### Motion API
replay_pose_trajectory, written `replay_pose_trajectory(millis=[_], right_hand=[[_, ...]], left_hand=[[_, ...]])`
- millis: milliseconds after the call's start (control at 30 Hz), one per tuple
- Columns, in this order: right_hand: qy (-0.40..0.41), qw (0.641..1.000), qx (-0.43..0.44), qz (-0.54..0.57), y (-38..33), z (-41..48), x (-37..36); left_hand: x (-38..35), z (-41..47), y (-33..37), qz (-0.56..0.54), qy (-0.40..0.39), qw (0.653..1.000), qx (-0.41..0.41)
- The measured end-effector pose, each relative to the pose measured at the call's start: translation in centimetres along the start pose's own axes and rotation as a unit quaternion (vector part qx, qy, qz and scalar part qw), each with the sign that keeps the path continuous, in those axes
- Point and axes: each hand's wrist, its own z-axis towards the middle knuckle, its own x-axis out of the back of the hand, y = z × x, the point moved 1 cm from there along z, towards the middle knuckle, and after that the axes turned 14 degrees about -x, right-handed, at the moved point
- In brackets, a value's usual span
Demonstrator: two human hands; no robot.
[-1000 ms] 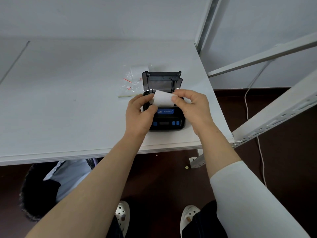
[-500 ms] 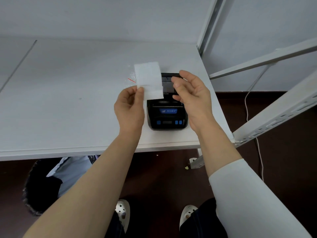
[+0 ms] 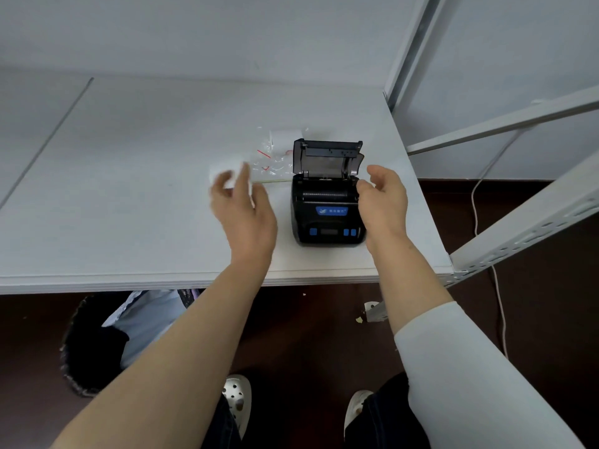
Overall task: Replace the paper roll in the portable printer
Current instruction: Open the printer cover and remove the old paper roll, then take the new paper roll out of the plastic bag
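the portable printer (image 3: 327, 209) sits on the white counter (image 3: 136, 202), near its front edge and toward its right end. it is black with blue buttons and a blue label on the front panel. its lid (image 3: 327, 155) stands open and upright at the back, so the paper bay (image 3: 327, 191) is exposed; a dark roller runs across the bay, and whether any roll lies inside cannot be told.

the left hand (image 3: 243, 209) is raised over the counter just left of the printer, not touching it. its fingers (image 3: 244, 176) are spread and motion-blurred. a white piece of paper (image 3: 223, 175) shows at the fingertips, also blurred, and it cannot be told whether the hand grips it or has let it go.

the right hand (image 3: 385, 202) hovers at the printer's right side, beside the open bay. its fingers are loosely curled and apart, holding nothing; the thumb tip is very near the bay's right edge, and contact cannot be confirmed.

behind the left hand and just left of the lid lies a clear plastic bag (image 3: 275, 160) with small red marks, flat on the counter. a white paper roll (image 3: 287, 134) rests at the bag's far end, partly behind the lid's corner.

a white metal rack frame (image 3: 518, 228) stands to the right of the counter, and a thin white cable (image 3: 486, 222) hangs down behind it toward the dark floor.
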Motion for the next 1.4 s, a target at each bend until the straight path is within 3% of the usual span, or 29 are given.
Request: replay_pose_trajectory(millis=[133, 267, 467, 533, 633, 700, 767, 833, 1000, 1067, 1133, 1300, 1400], right_hand=[[-0.04, 0.997, -0.064, -0.023, 0.4, -0.1, 0.2], [-0.053, 0.995, -0.076, -0.021, 0.6, 0.2, 0.4], [-0.009, 0.998, -0.05, -0.036, 0.4, 1.7, 1.2], [0.036, 0.993, -0.005, -0.11, 0.5, 2.1, 1.1], [0.116, 0.96, 0.142, -0.21, 0.4, 1.7, 0.3], [0.114, 0.948, 0.204, -0.214, 0.3, 1.3, -0.6], [0.106, 0.944, 0.232, -0.212, 0.5, 1.1, -1.2], [0.099, 0.942, 0.25, -0.202, 0.6, 0.9, -1.5], [0.085, 0.939, 0.289, -0.167, 0.5, 0.5, -2.2], [0.07, 0.935, 0.307, -0.162, 0.4, 0.1, -2.3], [0.052, 0.934, 0.322, -0.148, 0.3, -0.3, -2.5], [0.001, 0.938, 0.327, -0.116, 0.2, -1.5, -2.7], [-0.029, 0.945, 0.308, -0.109, 0.1, -1.7, -2.7]], left_hand=[[-1.5, -1.2, 0.3, -0.096, -0.124, 0.98, 0.126], [-2.5, -2.0, 1.1, -0.11, -0.148, 0.976, 0.118], [-4.0, -1.8, 1.8, -0.193, -0.197, 0.95, 0.149], [-4.3, -0.8, 1.2, -0.144, -0.192, 0.964, 0.112], [-4.3, 2.0, -0.2, 0.028, -0.216, 0.976, 0.025], [-4.6, 3.8, -1.3, 0.153, -0.272, 0.948, -0.064], [-5.2, 4.9, -2.1, 0.272, -0.347, 0.887, -0.14], [-5.7, 5.4, -2.6, 0.341, -0.386, 0.843, -0.154], [-6.0, 5.5, -2.6, 0.409, -0.337, 0.823, -0.202], [-6.0, 5.3, -2.7, 0.408, -0.33, 0.831, -0.186], [-5.7, 5.4, -2.3, 0.36, -0.313, 0.871, -0.12], [-4.4, 7.8, -0.6, 0.148, -0.235, 0.959, 0.057], [-3.6, 9.1, 0.7, 0.036, -0.17, 0.978, 0.112]])
